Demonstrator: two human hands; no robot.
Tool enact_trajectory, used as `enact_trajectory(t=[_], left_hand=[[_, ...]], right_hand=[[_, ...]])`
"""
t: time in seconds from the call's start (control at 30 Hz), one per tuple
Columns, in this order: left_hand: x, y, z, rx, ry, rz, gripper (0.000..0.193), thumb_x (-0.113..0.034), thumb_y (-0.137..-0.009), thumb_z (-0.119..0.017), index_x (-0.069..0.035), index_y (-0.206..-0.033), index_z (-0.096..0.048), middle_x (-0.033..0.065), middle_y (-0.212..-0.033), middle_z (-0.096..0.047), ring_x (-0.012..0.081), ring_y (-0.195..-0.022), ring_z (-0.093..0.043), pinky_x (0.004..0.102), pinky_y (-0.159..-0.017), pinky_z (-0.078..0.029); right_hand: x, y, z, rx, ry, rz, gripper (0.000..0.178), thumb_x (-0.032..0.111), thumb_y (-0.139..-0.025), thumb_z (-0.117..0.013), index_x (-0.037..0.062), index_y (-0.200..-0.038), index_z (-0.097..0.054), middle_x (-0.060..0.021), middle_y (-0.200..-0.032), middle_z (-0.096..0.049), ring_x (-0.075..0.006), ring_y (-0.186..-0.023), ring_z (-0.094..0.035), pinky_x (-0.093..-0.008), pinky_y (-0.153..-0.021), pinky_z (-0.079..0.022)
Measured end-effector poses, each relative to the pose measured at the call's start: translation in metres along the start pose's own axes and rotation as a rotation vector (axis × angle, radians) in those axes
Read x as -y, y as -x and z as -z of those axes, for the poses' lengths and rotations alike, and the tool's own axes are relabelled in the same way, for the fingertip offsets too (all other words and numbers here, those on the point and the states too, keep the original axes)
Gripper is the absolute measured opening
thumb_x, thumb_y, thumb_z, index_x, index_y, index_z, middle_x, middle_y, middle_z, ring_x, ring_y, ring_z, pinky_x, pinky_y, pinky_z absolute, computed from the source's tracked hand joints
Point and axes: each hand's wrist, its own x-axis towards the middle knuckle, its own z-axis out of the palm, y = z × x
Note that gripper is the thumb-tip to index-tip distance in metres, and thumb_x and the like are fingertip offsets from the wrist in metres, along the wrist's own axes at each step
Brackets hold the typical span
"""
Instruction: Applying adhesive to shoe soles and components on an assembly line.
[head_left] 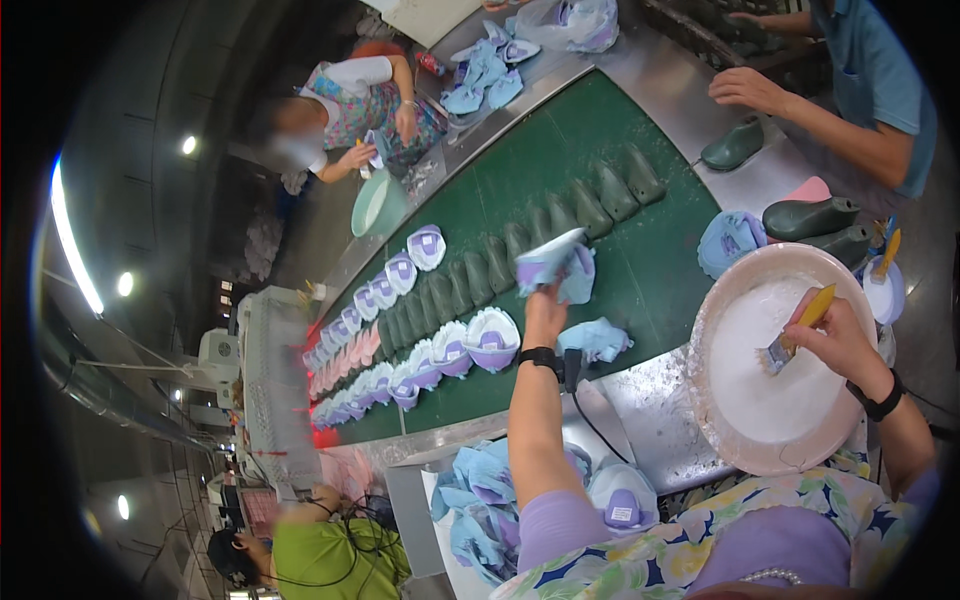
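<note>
My left hand [546, 302] reaches over the green conveyor belt and grips a light blue and purple shoe upper [552, 258], blurred by motion. My right hand [835, 338] is closed on a brush [817, 306] with a yellow handle. The brush's bristles point down into a pale pink basin [706, 425] and are at or just above the white liquid [742, 418]; I cannot tell if they touch it. Just past my left wrist, a blue shoe upper [597, 341] lies on the belt's near edge.
The belt [655, 290] carries a row of dark green shoe lasts [487, 265] between rows of purple uppers [491, 340]. Piled uppers [480, 500] lie near my left arm. Beside the basin are lasts [808, 217] and a small glue pot [884, 298]. Co-workers [872, 110] stand around.
</note>
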Motion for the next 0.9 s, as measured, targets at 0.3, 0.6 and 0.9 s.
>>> enact_trajectory(t=[0.3, 0.6, 0.9], left_hand=[[0.000, 0.012, 0.014, -0.048, 0.874, 0.052, 0.023, -0.003, -0.097, -0.043, -0.016, -0.114, -0.052, 0.0023, -0.088, -0.054, 0.0142, -0.069, -0.048, 0.0294, -0.062, -0.046], [0.015, 0.034, 0.042, -0.440, -0.490, 0.133, 0.051, 0.007, -0.082, -0.045, -0.001, -0.132, -0.045, 0.0215, -0.121, -0.054, 0.0376, -0.105, -0.056, 0.0477, -0.089, -0.049], [-0.055, 0.026, -0.101, 0.026, -0.655, -0.300, 0.099, -0.047, -0.069, -0.080, 0.001, -0.143, -0.034, 0.0305, -0.141, -0.037, 0.0440, -0.129, -0.039, 0.0471, -0.109, -0.033]], right_hand=[[0.018, 0.011, 0.011, -0.154, 0.000, -0.001, 0.014, 0.009, -0.084, -0.070, 0.0031, -0.091, -0.060, -0.0043, -0.084, -0.065, -0.0108, -0.077, -0.061, -0.0253, -0.072, -0.050], [0.016, 0.003, 0.012, -0.108, -0.018, 0.018, 0.013, 0.006, -0.082, -0.071, 0.0019, -0.088, -0.060, -0.0051, -0.082, -0.065, -0.0116, -0.075, -0.062, -0.0261, -0.071, -0.051], [0.015, 0.030, 0.020, -0.028, 0.222, 0.098, 0.015, 0.017, -0.084, -0.072, 0.0025, -0.088, -0.070, -0.0069, -0.082, -0.069, -0.0140, -0.071, -0.065, -0.0267, -0.067, -0.052]])
